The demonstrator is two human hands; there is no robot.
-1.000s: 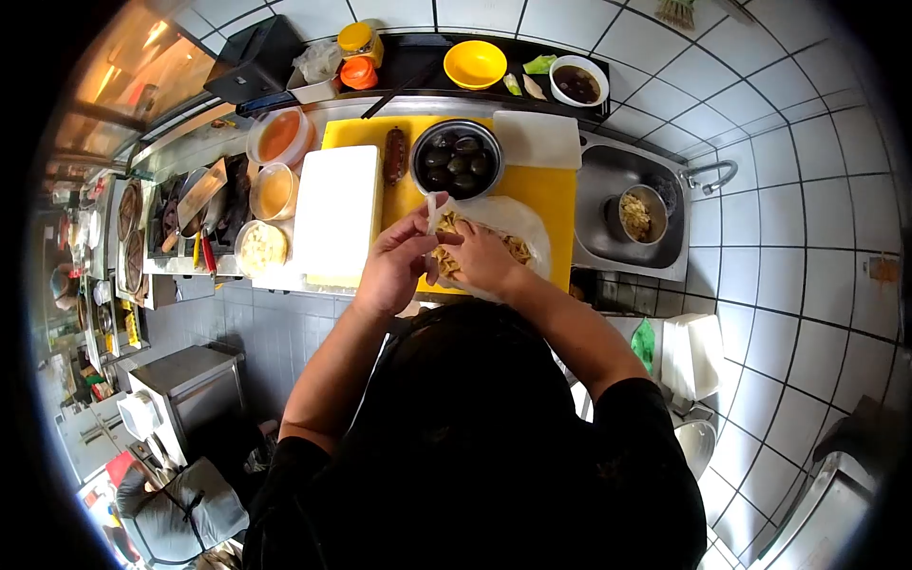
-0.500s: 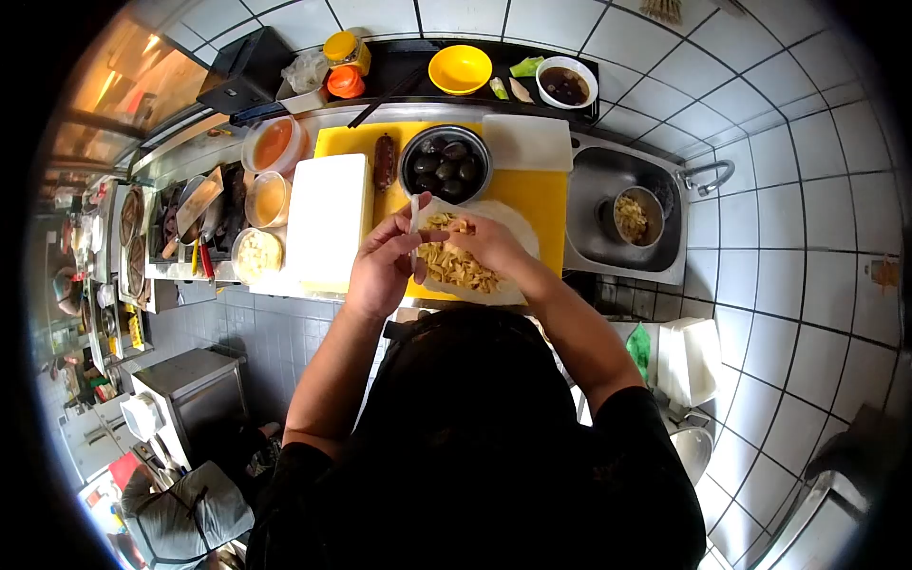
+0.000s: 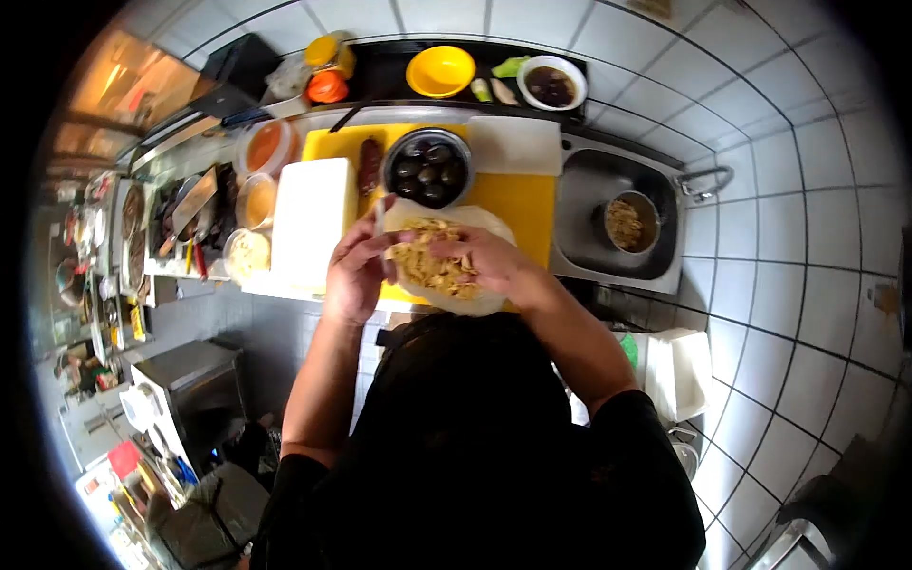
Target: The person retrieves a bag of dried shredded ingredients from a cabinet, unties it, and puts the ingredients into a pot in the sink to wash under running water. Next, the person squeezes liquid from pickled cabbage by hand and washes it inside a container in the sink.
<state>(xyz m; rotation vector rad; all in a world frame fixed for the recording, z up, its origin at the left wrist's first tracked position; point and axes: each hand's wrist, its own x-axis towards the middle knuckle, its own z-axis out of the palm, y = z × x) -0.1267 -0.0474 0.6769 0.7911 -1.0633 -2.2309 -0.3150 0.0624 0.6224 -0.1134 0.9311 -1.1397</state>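
While L hand (image 3: 355,268) pinches a pale strip (image 3: 379,218), R hand (image 3: 496,260) lies over yellow-tan pieces (image 3: 436,273)

Labels first: jar w/ yellow lid (image 3: 323,51) up on the black shelf (image 3: 388,68) may carry print, but too blurred to read from here; same w/ the dark-red sausage-like pack (image 3: 370,169) & the brownish mark (image 3: 884,299) on the R wall tiles.

Now the food. Pieces are small, irregular, shredded-looking, pale yellow to tan, w/ a slight shine, heaped loosely in a whitish, round-edged bag or liner (image 3: 494,226), can't tell which. It's at the near edge of the yellow board (image 3: 535,228) on the bench, just below the dark bowl (image 3: 390,158) of glossy black oval things (image 3: 437,153).

L grip: thumb & fingers closed on the strip, which stands upright at the heap's L side, prob. the liner's edge. R grip: fingers down on the heap, pointing L; can't tell if they've got hold of any pieces.

L of the heap, a big white block (image 3: 312,214) w/ squared edges, then three round tubs, incl. one w/ orange contents (image 3: 267,148). Over R, steel sink (image 3: 581,249) w/ a pot (image 3: 654,228) holding similar-looking yellowish bits (image 3: 624,225). Yellow bowl (image 3: 441,71) on shelf.
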